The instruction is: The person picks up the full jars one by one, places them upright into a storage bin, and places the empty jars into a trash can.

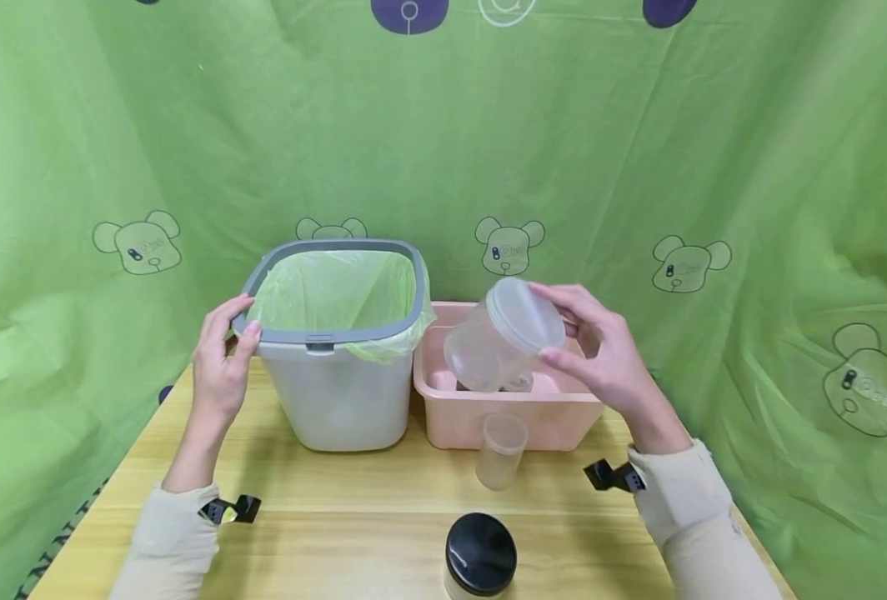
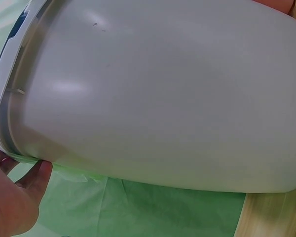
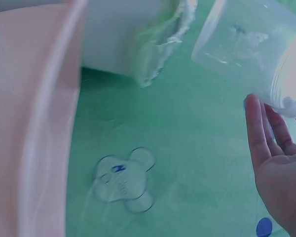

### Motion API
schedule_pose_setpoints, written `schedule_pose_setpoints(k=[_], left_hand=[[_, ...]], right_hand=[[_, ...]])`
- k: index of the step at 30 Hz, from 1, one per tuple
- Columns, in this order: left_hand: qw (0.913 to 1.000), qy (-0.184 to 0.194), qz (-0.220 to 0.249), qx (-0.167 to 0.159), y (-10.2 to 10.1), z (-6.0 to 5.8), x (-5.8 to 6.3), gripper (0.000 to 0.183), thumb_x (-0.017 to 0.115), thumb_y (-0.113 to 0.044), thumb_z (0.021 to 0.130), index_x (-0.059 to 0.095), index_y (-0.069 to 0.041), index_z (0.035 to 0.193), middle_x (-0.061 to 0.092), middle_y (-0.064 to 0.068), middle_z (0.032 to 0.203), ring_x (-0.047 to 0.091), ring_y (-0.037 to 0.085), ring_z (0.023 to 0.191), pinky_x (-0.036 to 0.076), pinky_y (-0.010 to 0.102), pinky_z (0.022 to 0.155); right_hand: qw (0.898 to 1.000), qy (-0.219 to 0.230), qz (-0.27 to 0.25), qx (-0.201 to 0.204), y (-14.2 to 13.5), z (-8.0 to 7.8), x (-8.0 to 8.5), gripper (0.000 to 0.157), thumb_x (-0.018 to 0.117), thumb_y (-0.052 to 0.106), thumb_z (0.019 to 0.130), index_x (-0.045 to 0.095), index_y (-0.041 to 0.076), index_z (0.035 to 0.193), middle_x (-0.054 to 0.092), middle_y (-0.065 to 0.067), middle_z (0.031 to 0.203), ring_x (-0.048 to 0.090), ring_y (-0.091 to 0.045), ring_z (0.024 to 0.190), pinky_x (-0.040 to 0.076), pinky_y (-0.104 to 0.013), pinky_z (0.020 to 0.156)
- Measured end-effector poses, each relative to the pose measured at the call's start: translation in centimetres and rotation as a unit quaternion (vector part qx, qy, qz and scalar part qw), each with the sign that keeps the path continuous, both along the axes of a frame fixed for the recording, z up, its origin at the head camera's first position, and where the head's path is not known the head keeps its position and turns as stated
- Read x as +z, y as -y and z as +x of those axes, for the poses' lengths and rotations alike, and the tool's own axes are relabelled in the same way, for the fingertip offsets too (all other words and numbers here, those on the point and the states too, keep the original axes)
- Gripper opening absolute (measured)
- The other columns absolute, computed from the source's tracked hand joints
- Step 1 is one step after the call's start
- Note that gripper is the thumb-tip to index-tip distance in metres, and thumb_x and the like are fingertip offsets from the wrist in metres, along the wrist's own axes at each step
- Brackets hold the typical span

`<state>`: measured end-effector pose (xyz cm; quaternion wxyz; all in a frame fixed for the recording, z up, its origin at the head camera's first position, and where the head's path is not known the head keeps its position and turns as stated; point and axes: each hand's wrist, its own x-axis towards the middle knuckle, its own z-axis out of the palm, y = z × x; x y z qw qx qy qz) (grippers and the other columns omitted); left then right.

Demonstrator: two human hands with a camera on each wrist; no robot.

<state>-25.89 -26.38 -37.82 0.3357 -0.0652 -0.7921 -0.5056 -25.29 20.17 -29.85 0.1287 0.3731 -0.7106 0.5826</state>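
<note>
A grey-white trash bin (image 1: pixel 338 400) with a grey rim stands at the left, lined with a thin green bag (image 1: pixel 338 287). My left hand (image 1: pixel 221 367) grips the bin's rim at its left front corner, thumb and fingers on either side. In my right hand (image 1: pixel 612 358), a clear plastic jar (image 1: pixel 477 350) with a translucent white lid (image 1: pixel 529 312) is held at the lid end. The jar is tilted, its base pointing down to the left, above a pink basin (image 1: pixel 533 425). In the right wrist view, fingers (image 3: pixel 255 128) support the jar (image 3: pixel 246 47) near its lid.
A small translucent cup (image 1: pixel 501 458) stands on the wooden table (image 1: pixel 338 517) before the basin. Nearer the front edge is a jar with a black lid (image 1: pixel 481 550). Some small items, partly hidden, lie in the basin. Green cloth (image 1: pixel 443 150) hangs behind and at both sides.
</note>
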Motion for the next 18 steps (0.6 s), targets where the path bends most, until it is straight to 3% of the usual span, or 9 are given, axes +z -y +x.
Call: schedule_pose_setpoints(k=[6, 10, 18], left_hand=[[1.0000, -0.001, 0.006, 0.003, -0.2, 0.1, 0.0, 0.045, 0.058, -0.029, 0.103, 0.058, -0.020, 0.147, 0.048, 0.000, 0.157, 0.048, 0.024, 0.141, 0.044, 0.030, 0.110], [1.0000, -0.002, 0.008, 0.001, -0.3, 0.1, 0.0, 0.045, 0.058, -0.029, 0.103, 0.058, -0.020, 0.147, 0.048, 0.000, 0.157, 0.047, 0.023, 0.141, 0.044, 0.031, 0.110], [0.9999, -0.001, 0.011, 0.001, -0.3, 0.2, 0.0, 0.045, 0.057, -0.030, 0.103, 0.058, -0.021, 0.147, 0.047, 0.000, 0.157, 0.046, 0.024, 0.142, 0.044, 0.044, 0.115]], right_hand=[[0.999, 0.013, -0.028, -0.016, 3.5, -1.9, 2.6, 0.069, 0.070, -0.009, 0.084, 0.054, 0.003, 0.149, 0.055, -0.009, 0.139, 0.057, -0.023, 0.127, 0.051, -0.025, 0.107], [0.999, 0.015, -0.026, -0.028, 6.2, -3.1, 3.7, 0.067, 0.074, 0.001, 0.087, 0.053, 0.006, 0.150, 0.054, -0.012, 0.140, 0.057, -0.025, 0.128, 0.053, -0.028, 0.107], [0.998, 0.029, 0.004, -0.051, 11.5, -5.7, 3.2, 0.065, 0.077, 0.013, 0.091, 0.052, 0.009, 0.151, 0.054, -0.018, 0.139, 0.059, -0.030, 0.127, 0.055, -0.038, 0.105]])
